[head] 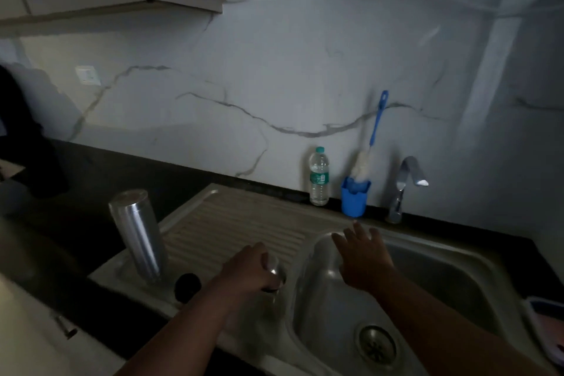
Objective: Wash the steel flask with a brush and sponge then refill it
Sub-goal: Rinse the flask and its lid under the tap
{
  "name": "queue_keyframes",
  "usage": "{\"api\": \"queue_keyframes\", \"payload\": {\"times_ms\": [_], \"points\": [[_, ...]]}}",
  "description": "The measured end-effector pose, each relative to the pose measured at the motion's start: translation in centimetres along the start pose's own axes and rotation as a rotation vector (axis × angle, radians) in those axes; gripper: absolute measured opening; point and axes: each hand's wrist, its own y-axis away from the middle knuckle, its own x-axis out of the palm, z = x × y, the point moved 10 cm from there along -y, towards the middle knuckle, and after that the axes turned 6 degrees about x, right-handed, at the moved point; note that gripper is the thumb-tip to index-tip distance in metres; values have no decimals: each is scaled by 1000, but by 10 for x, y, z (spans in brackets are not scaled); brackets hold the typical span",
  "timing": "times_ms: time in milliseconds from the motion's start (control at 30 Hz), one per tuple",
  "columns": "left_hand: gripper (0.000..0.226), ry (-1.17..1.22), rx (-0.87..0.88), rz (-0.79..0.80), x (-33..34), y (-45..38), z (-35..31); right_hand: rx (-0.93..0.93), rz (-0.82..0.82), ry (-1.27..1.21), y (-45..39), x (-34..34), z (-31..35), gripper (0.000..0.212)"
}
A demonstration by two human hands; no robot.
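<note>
Looks like the start: left hand (248, 267) grips a small steel lid (276, 272), right hand (363, 256) spread wide. Next, probably grab the bottle brush (370, 143), frame's centre-right.

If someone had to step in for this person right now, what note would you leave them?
Left hand grips a small steel piece, likely the flask's cap, at the drainboard's edge. Right hand is open over the sink, holding nothing.
Flask stands upside down on the drainboard, with a dark round piece beside it.
Brush sits in the blue holder, next to the water bottle and tap.
Whether washing is done cannot be told. Refilling remains.
</note>
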Motion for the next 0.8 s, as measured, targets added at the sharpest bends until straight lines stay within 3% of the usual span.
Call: {"api": "queue_keyframes", "payload": {"times_ms": [167,333,567,667,800], "points": [[61,400,190,32,15,-57,-69,225,155,-45,1,18,-53,63],[68,697,222,168,64,-80,-132,478,221,-118,28,42,-113,54],[45,980,109,370,127,-99,-200,598,325,-246,39,88,-192,53],[44,1106,-4,426,153,-103,-211,614,248,-435,22,91,-216,40],[41,1311,-233,445,178,-98,-211,523,92,-645,-21,90,-231,39]]}}
